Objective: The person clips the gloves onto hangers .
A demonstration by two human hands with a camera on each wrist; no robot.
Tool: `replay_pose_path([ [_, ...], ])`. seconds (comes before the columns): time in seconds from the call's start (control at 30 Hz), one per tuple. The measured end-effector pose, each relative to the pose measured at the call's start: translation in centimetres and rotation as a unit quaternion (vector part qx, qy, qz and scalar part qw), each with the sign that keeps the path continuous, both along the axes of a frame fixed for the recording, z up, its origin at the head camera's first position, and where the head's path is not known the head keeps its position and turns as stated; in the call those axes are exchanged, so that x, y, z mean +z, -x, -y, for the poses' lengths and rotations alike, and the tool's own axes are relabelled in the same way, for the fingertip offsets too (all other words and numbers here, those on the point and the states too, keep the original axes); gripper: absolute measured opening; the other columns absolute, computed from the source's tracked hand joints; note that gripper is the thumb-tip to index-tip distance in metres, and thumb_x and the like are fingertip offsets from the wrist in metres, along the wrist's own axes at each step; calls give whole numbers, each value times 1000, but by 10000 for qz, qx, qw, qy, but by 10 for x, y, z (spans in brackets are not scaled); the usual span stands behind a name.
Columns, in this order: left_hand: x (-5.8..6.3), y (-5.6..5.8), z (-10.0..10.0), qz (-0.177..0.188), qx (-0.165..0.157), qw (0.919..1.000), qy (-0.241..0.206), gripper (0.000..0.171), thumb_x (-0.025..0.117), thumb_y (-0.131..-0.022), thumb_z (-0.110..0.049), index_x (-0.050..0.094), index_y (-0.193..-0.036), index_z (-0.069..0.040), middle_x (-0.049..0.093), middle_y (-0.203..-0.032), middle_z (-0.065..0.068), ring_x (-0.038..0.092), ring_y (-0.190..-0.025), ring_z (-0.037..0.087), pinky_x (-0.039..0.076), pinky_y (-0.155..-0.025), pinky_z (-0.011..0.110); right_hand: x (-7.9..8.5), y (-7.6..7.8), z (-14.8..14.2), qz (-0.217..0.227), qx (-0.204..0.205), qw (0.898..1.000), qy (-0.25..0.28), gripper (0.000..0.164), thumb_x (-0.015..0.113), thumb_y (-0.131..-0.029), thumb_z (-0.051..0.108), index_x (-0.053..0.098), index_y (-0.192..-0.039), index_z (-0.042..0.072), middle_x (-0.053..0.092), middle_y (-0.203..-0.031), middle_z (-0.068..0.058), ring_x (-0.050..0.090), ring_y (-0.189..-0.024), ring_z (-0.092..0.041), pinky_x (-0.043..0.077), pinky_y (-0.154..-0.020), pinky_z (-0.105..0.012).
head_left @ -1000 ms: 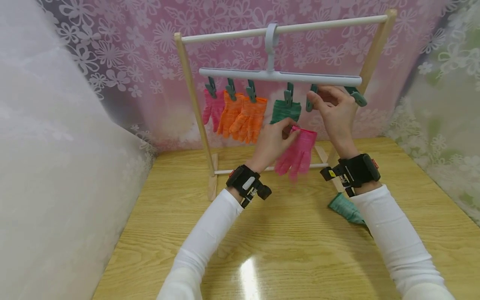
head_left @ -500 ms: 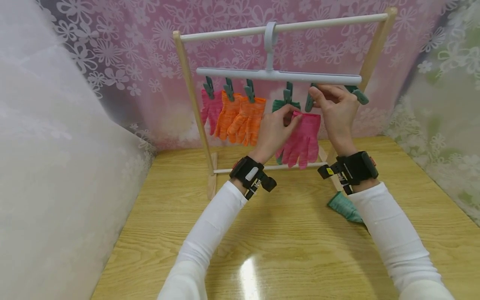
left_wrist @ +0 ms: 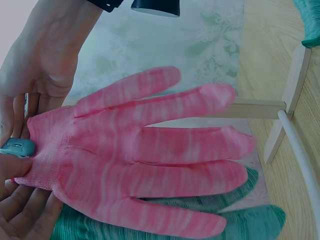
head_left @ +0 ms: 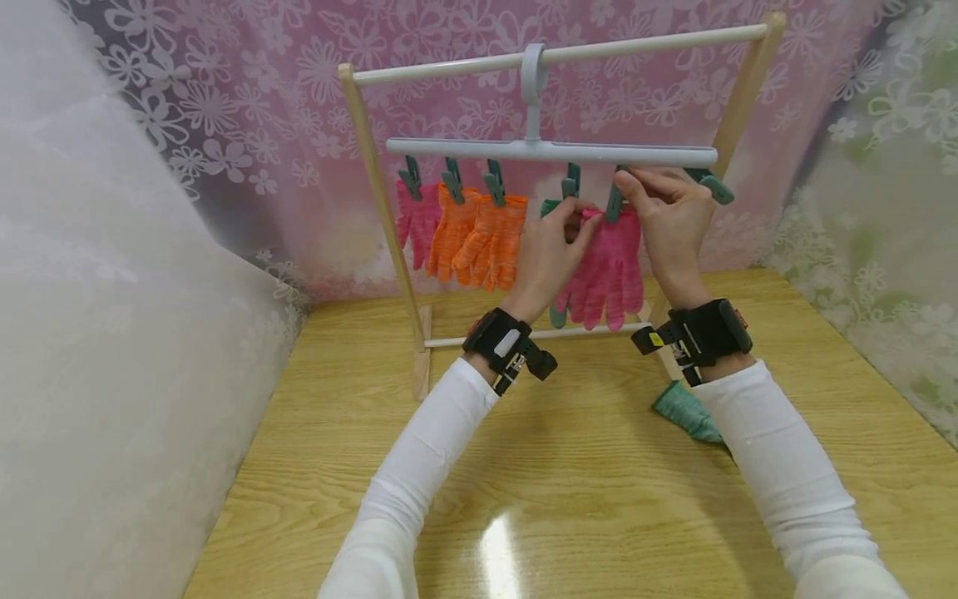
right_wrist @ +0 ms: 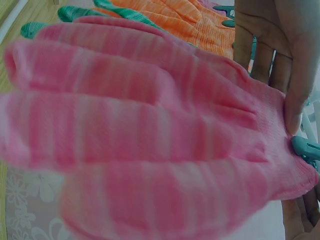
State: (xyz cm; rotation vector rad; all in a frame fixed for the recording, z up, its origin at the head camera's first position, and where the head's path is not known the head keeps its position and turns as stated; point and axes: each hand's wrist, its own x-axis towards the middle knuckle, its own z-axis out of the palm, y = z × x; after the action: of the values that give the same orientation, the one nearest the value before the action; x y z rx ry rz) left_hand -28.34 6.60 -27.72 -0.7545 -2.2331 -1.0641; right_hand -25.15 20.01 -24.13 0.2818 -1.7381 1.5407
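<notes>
My left hand (head_left: 546, 262) pinches the cuff of a pink striped glove (head_left: 608, 274), which hangs fingers down. My right hand (head_left: 674, 229) grips a green clip (head_left: 614, 204) under the grey hanger (head_left: 464, 148), thumb in front and fingers behind. The clip's lower end overlaps the pink cuff in the head view. In the left wrist view the clip (left_wrist: 18, 147) lies over the cuff's edge beside the left thumb; the right wrist view also shows the clip (right_wrist: 306, 149) at the cuff. A green glove (head_left: 557, 316) hangs just behind, partly hidden by the left hand and pink glove.
Left along the hanger, clips hold two orange gloves (head_left: 503, 241) and a pink glove (head_left: 419, 218). A further green clip (head_left: 711, 186) sits at the right end. The wooden rack (head_left: 380, 204) stands on the table (head_left: 359, 466). Another green glove (head_left: 687, 412) lies by my right forearm.
My left hand has raised the pink glove up and right, bringing its cuff from below the clip to the clip's lower end. My right hand has stayed at the clip.
</notes>
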Motion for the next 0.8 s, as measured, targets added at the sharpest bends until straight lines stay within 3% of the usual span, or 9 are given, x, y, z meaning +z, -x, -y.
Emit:
replay_pose_path([
  [0.2, 2, -3, -2, -279, 329, 9990, -95, 23, 53, -92, -35, 63, -104, -18, 68, -83, -7, 59, -68, -2, 40, -59, 9, 0, -2, 2, 72, -191, 9997, -121, 29, 73, -79, 23, 71, -101, 3, 67, -88, 1, 61, -79, -7, 45, -67, -18],
  [0.33, -1, -2, -3, -481, 350, 9979, -251, 22, 54, -92, -33, 63, -104, -17, 67, -80, -6, 58, -65, -1, 39, -57, 10, -5, 0, 1, 308, -104, 9993, -200, 32, 72, -80, 24, 70, -106, 6, 68, -97, 1, 62, -78, -4, 46, -69, -15],
  [0.6, -8, 1, 1, -317, 279, 9983, -413, 24, 55, -92, -32, 61, -108, -16, 67, -83, -5, 59, -68, 0, 41, -58, 10, -18, 3, 0, 397, 590, 9971, -273, 33, 66, -85, 12, 64, -117, 5, 64, -100, 5, 61, -82, -5, 48, -78, -16],
  [0.8, -12, 1, 4, -206, 216, 9985, -455, 25, 55, -92, -30, 60, -110, -14, 68, -89, -1, 62, -70, 3, 43, -62, 9, -27, 5, -1, 501, 568, 9958, -507, 37, 66, -84, 13, 62, -121, 11, 66, -101, 3, 62, -87, -1, 48, -81, -17],
])
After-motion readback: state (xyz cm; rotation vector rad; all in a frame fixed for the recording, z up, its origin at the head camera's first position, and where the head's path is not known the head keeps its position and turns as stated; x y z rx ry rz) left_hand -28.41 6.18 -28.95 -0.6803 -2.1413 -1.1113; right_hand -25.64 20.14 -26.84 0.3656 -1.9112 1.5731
